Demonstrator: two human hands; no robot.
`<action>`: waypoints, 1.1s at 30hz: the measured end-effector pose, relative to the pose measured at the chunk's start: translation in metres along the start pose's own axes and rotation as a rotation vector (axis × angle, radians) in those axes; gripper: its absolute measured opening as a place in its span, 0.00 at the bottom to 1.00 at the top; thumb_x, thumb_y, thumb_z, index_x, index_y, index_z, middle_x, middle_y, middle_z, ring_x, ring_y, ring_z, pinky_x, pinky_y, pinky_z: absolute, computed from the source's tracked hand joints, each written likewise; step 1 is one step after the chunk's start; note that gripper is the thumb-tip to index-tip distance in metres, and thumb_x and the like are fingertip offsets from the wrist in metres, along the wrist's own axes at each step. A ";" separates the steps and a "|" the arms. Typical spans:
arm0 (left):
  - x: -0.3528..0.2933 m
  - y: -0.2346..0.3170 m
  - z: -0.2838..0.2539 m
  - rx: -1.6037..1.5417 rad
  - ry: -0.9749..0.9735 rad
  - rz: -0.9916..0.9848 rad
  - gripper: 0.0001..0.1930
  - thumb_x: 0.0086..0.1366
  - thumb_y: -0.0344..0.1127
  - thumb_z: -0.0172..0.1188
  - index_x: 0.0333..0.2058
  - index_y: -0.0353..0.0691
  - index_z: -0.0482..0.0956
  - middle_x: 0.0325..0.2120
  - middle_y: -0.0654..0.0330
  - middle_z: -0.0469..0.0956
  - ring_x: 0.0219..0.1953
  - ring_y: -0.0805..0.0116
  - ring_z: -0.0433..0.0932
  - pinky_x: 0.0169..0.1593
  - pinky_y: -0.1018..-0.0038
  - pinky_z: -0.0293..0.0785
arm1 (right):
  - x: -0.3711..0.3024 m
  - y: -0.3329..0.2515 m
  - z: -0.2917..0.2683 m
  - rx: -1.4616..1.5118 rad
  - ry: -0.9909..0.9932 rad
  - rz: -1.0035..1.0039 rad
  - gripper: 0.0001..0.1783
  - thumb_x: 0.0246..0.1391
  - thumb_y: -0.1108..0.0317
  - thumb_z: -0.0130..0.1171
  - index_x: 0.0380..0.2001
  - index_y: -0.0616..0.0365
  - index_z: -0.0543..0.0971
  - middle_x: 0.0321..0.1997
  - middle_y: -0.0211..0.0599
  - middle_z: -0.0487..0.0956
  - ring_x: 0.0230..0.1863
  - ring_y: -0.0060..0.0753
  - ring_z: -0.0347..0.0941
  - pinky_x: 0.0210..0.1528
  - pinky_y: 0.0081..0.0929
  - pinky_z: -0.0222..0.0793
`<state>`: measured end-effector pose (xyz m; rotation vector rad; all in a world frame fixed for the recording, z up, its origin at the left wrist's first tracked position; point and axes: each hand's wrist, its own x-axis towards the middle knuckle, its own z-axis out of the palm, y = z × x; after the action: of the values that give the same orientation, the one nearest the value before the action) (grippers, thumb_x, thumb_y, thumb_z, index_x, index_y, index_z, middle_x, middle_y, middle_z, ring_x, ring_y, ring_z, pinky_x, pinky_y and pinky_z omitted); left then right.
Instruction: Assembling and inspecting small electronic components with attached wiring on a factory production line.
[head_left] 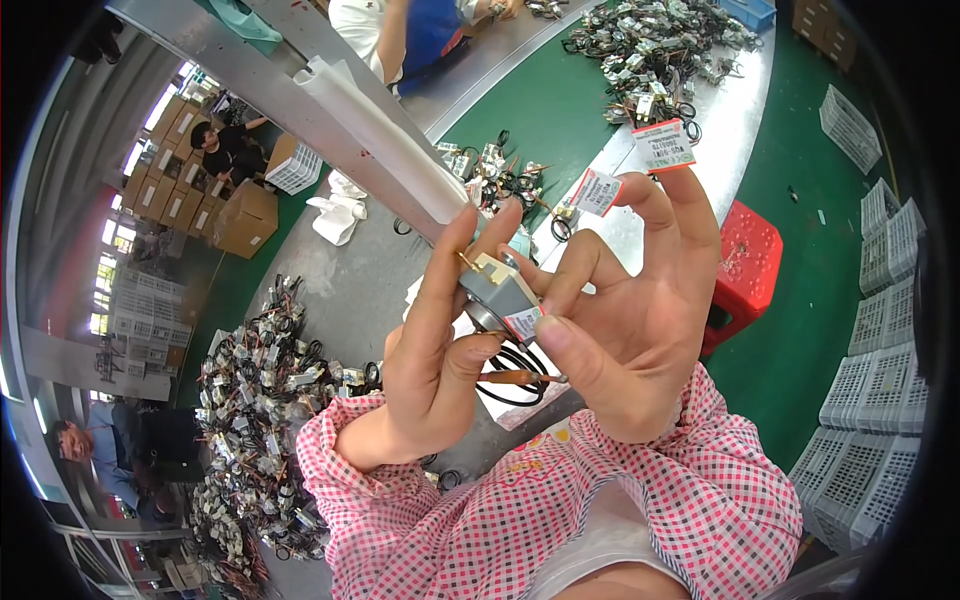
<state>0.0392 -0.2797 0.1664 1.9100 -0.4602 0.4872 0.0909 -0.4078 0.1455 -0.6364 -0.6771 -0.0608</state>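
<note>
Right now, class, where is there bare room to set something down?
The grey table is bare between the left heap of parts and the white cloth. A strip of green surface lies bare between the small pile and the big far pile. The heap and both piles are crowded.

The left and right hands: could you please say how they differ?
The left hand grips the grey part; the right hand has its thumb at that part's label. The left hand shows bare fingers; the right hand carries two labels on its fingers. Both wear checked sleeves.
</note>
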 end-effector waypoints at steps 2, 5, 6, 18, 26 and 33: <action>-0.001 0.000 0.001 -0.026 -0.004 -0.006 0.33 0.66 0.43 0.44 0.61 0.29 0.43 0.56 0.39 0.58 0.51 0.59 0.70 0.50 0.73 0.67 | 0.000 0.000 0.000 0.005 -0.004 -0.001 0.52 0.39 0.87 0.55 0.63 0.53 0.39 0.60 0.36 0.50 0.32 0.26 0.66 0.52 0.38 0.67; -0.001 -0.003 -0.001 0.002 -0.013 0.019 0.32 0.65 0.40 0.45 0.61 0.30 0.43 0.57 0.40 0.57 0.51 0.59 0.70 0.49 0.74 0.69 | -0.001 0.000 -0.001 -0.009 0.002 0.020 0.51 0.39 0.87 0.55 0.63 0.53 0.39 0.60 0.36 0.50 0.32 0.26 0.66 0.53 0.40 0.66; 0.000 -0.001 -0.001 0.001 -0.013 0.022 0.32 0.65 0.40 0.45 0.61 0.30 0.43 0.57 0.40 0.57 0.51 0.59 0.70 0.49 0.74 0.69 | 0.000 0.000 0.000 -0.015 0.002 0.016 0.51 0.39 0.87 0.55 0.62 0.53 0.39 0.59 0.36 0.51 0.31 0.26 0.66 0.53 0.41 0.66; 0.001 0.000 -0.003 0.020 -0.009 0.034 0.31 0.64 0.34 0.46 0.61 0.31 0.43 0.57 0.42 0.58 0.52 0.58 0.69 0.49 0.73 0.69 | -0.001 0.001 0.001 -0.030 -0.018 -0.013 0.50 0.40 0.88 0.54 0.62 0.54 0.40 0.60 0.36 0.51 0.31 0.26 0.67 0.53 0.43 0.66; -0.004 0.008 -0.002 -0.005 -0.005 -0.110 0.30 0.65 0.35 0.42 0.61 0.30 0.43 0.57 0.40 0.57 0.56 0.57 0.63 0.53 0.72 0.64 | 0.001 0.006 -0.001 -0.056 -0.049 -0.036 0.49 0.39 0.89 0.52 0.61 0.58 0.39 0.59 0.40 0.50 0.31 0.26 0.67 0.52 0.43 0.67; 0.002 -0.004 0.004 0.036 0.006 -0.013 0.30 0.60 0.26 0.46 0.60 0.29 0.46 0.56 0.38 0.59 0.55 0.53 0.66 0.54 0.70 0.64 | 0.002 0.007 -0.011 -0.125 -0.086 -0.143 0.47 0.38 0.91 0.51 0.60 0.61 0.40 0.58 0.44 0.49 0.30 0.27 0.67 0.52 0.41 0.68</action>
<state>0.0436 -0.2818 0.1632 1.9444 -0.4381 0.4953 0.1007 -0.4081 0.1364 -0.7129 -0.8060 -0.2111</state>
